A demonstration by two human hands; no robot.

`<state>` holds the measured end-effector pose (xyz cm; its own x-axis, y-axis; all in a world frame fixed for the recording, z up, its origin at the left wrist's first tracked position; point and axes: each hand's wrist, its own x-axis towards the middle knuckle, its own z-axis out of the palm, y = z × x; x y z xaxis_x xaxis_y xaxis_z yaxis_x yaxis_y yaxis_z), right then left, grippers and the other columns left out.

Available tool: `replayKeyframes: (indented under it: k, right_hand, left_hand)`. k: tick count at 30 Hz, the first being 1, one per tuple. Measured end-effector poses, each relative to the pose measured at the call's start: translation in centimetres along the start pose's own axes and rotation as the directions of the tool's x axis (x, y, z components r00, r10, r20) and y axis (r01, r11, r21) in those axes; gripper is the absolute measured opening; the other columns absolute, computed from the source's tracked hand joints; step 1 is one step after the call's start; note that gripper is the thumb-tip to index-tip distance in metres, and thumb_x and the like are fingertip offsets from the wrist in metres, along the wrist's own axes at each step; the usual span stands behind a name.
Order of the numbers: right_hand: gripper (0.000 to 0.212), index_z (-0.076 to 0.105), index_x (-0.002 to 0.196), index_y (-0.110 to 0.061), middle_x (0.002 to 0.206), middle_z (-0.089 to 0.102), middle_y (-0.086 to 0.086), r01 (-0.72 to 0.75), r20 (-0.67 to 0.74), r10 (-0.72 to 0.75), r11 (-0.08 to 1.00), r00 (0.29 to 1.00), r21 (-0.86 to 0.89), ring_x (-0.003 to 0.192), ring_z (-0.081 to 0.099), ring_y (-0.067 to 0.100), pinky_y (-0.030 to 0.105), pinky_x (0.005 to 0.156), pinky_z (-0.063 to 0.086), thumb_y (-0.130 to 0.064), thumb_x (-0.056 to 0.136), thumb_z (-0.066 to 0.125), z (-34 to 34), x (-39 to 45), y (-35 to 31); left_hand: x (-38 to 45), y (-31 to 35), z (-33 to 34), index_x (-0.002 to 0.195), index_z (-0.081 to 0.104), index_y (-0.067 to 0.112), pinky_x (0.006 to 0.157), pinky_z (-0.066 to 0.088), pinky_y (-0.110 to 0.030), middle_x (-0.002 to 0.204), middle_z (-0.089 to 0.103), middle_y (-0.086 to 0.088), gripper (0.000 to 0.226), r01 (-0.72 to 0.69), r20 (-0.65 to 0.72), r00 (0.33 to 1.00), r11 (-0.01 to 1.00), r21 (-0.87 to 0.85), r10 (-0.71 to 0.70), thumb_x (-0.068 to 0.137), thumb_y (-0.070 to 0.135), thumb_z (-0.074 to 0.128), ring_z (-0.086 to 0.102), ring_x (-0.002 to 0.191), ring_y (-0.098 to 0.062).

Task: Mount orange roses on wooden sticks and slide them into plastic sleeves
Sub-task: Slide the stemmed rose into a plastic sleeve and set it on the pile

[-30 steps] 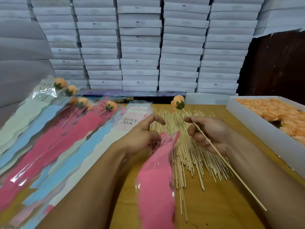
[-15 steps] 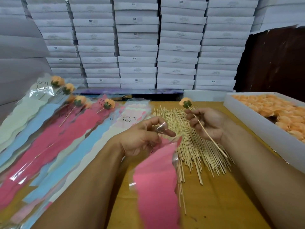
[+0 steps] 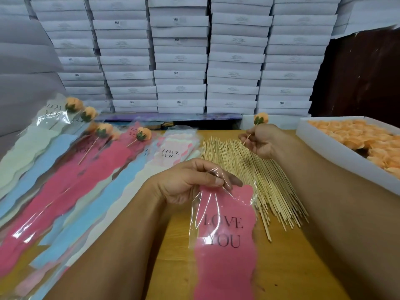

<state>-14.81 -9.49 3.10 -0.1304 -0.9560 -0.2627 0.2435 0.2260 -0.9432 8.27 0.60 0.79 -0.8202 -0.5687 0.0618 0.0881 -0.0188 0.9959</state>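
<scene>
My left hand [image 3: 190, 180] pinches the clear top edge of a pink plastic sleeve [image 3: 225, 241] printed LOVE YOU, which hangs down toward me over the table. My right hand [image 3: 263, 140] grips a wooden stick [image 3: 238, 151] with an orange rose [image 3: 261, 119] mounted on its far end; the stick's free end points down-left toward the sleeve's mouth, still apart from it. Beneath both hands a pile of loose sticks [image 3: 259, 182] lies on the wooden table [image 3: 292, 256].
A white box of orange roses [image 3: 368, 139] stands at the right. Sleeved roses [image 3: 104, 131] and coloured sleeves [image 3: 65, 180] cover the left side, with a stack of sleeves [image 3: 173, 150] behind my left hand. White boxes [image 3: 179, 61] are stacked high at the back.
My right hand slid up the stick toward the rose and moved it away from me. My left hand turned the pink sleeve so its printed face shows.
</scene>
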Motion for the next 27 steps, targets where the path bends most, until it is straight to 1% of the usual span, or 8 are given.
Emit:
replayKeyframes:
  k: [3,6,10,13,16,20,24,27]
  right_hand:
    - [0.021,0.050,0.124,0.001,0.077,0.066,0.013,0.017,-0.027,-0.018,1.000,0.999,-0.025,0.038,0.057,0.009,0.017,0.033,0.045,-0.006,0.107,0.040,-0.1,0.4,0.4]
    - [0.025,0.050,0.129,0.000,0.079,0.068,0.013,0.028,-0.054,-0.031,0.998,0.998,-0.047,0.040,0.059,0.010,0.018,0.034,0.046,-0.006,0.106,0.041,-0.3,0.5,0.7]
    - [0.029,0.048,0.131,0.004,0.076,0.067,0.013,0.054,-0.115,-0.062,0.996,0.991,-0.071,0.038,0.057,0.010,0.018,0.034,0.044,-0.003,0.105,0.037,-0.7,0.5,0.4]
    - [0.026,0.048,0.125,0.003,0.076,0.065,0.014,0.079,-0.154,-0.091,0.994,0.984,-0.081,0.034,0.055,0.010,0.018,0.033,0.044,-0.001,0.104,0.034,-1.1,0.4,0.2]
    - [0.023,0.047,0.123,0.002,0.075,0.064,0.015,0.090,-0.165,-0.103,0.992,0.981,-0.083,0.033,0.054,0.012,0.018,0.033,0.045,0.000,0.104,0.034,-1.2,0.2,0.0]
    - [0.024,0.048,0.125,0.000,0.078,0.066,0.015,0.087,-0.126,-0.098,0.992,0.987,-0.094,0.037,0.057,0.012,0.019,0.035,0.045,-0.002,0.104,0.036,-0.7,-0.2,0.2]
    - [0.026,0.050,0.125,-0.005,0.079,0.066,0.015,0.098,-0.139,-0.108,0.992,0.984,-0.079,0.037,0.057,0.012,0.019,0.035,0.045,-0.001,0.104,0.036,-1.0,-0.5,0.3]
    - [0.027,0.051,0.127,0.001,0.079,0.065,0.015,0.098,-0.154,-0.110,0.992,0.982,-0.082,0.036,0.057,0.012,0.019,0.035,0.045,-0.002,0.104,0.037,-1.2,-0.7,0.4]
  left_hand:
    - [0.1,-0.1,0.1,0.091,0.078,0.007,0.095,0.050,-0.043,0.126,0.065,-0.020,0.026,0.021,-0.020,1.000,1.000,0.004,-0.021,0.088,-0.002,0.054,0.047,0.127,-0.052]
    - [0.0,0.0,0.2,0.087,0.079,0.009,0.090,0.054,-0.042,0.129,0.064,-0.018,0.026,0.036,-0.031,0.999,0.999,0.013,-0.035,0.086,-0.001,0.055,0.062,0.111,-0.040]
    - [0.0,0.1,0.4,0.088,0.077,0.002,0.097,0.049,-0.048,0.134,0.060,-0.021,0.025,0.045,-0.012,0.999,0.999,0.018,-0.044,0.086,-0.005,0.053,0.049,0.120,-0.049]
    - [-0.1,0.4,0.9,0.082,0.079,0.007,0.086,0.056,-0.037,0.132,0.061,-0.020,0.029,0.047,-0.009,0.999,0.999,0.024,-0.047,0.084,-0.005,0.052,0.060,0.110,-0.041]
    - [-0.2,0.7,1.1,0.078,0.077,0.004,0.076,0.059,-0.029,0.135,0.055,-0.027,0.028,0.055,-0.016,0.998,0.998,-0.005,-0.055,0.083,-0.006,0.052,0.070,0.092,-0.023]
    - [-0.1,0.5,1.1,0.074,0.075,0.001,0.077,0.058,-0.032,0.134,0.056,-0.029,0.025,0.062,-0.049,0.997,0.998,0.016,-0.061,0.081,-0.007,0.053,0.058,0.113,-0.041]
    - [0.0,0.2,0.6,0.076,0.072,-0.006,0.099,0.043,-0.053,0.129,0.061,-0.024,0.020,0.089,-0.039,0.996,0.991,0.099,-0.085,0.080,-0.005,0.052,0.052,0.119,-0.043]
    - [0.1,0.0,0.5,0.074,0.072,-0.004,0.091,0.050,-0.044,0.129,0.059,-0.028,0.021,0.109,-0.040,0.994,0.990,0.085,-0.106,0.079,-0.005,0.052,0.056,0.111,-0.038]
